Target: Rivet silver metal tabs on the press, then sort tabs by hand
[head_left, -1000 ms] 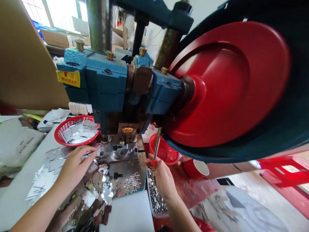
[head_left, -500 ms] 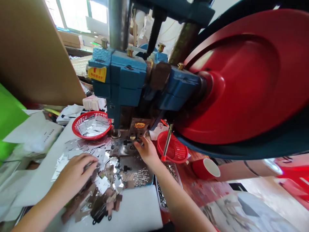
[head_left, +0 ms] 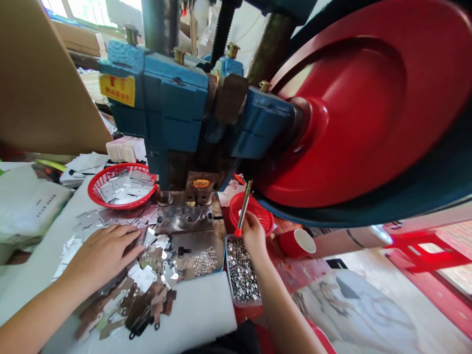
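My left hand (head_left: 106, 253) lies palm down, fingers stretched out, on a heap of flat metal plates (head_left: 142, 278). My right hand (head_left: 253, 233) is over the near edge of a red plastic basket (head_left: 262, 216), beside a metal lever (head_left: 244, 206) with a red tip. Its fingertips are mostly hidden, and I cannot see whether anything is in them. In the middle stands a blue press (head_left: 173, 108), above a steel die plate (head_left: 184, 219). A small dark part (head_left: 183, 250) and a pile of small shiny metal pieces (head_left: 205, 260) lie in front of the die.
Another red basket (head_left: 121, 204) holds flat metal plates at the left. A clear tub (head_left: 243, 275) full of small metal pieces sits below my right hand. The big red flywheel (head_left: 354, 113) fills the upper right. A red cup-like roll (head_left: 297, 243) lies at the right.
My right hand has moved from the die to the right, over the red basket. My left hand stays on the heap, its fingers flatter. The view has shifted a little.
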### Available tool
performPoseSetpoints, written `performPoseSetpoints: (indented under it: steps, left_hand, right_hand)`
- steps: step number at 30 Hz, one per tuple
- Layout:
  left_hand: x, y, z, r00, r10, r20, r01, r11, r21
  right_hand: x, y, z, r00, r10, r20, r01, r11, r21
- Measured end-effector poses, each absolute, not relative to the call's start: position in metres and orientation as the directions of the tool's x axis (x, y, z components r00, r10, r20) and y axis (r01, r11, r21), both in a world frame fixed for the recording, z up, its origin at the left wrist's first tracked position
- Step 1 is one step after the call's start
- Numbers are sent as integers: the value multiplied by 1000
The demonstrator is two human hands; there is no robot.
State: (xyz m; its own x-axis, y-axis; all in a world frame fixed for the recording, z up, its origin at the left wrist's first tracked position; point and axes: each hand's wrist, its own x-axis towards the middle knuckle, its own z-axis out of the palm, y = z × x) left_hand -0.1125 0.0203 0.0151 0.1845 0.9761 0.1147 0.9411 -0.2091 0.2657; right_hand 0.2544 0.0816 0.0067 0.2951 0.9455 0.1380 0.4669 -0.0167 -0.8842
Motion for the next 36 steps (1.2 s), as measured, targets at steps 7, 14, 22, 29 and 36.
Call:
performPoseSetpoints:
  steps: [7,14,22,29,36]
  left_hand:
    - [-116,-3,20,-155,984,86,849,88,521]
    - [-79,-16,26,-252,961,-116,698,264,666]
    - [-63,-13,25,-210,964,-165,641,263,721]
    - [-61,-6,35,-142,980,-138,624,197,756]
    - [-65,-8,25,-151,974,-168,635,226,739]
  right_hand:
    - [188,45,17,-494,864,102,628,436,-644]
    - [198,42,18,-633,774,34,674,572,-468]
    - [183,41,10,-497,866,57,799,482,-358]
    - [166,66,30,-485,845,224,747,534,-397]
    - [168,63,28,-600,792,112,771,610,-184]
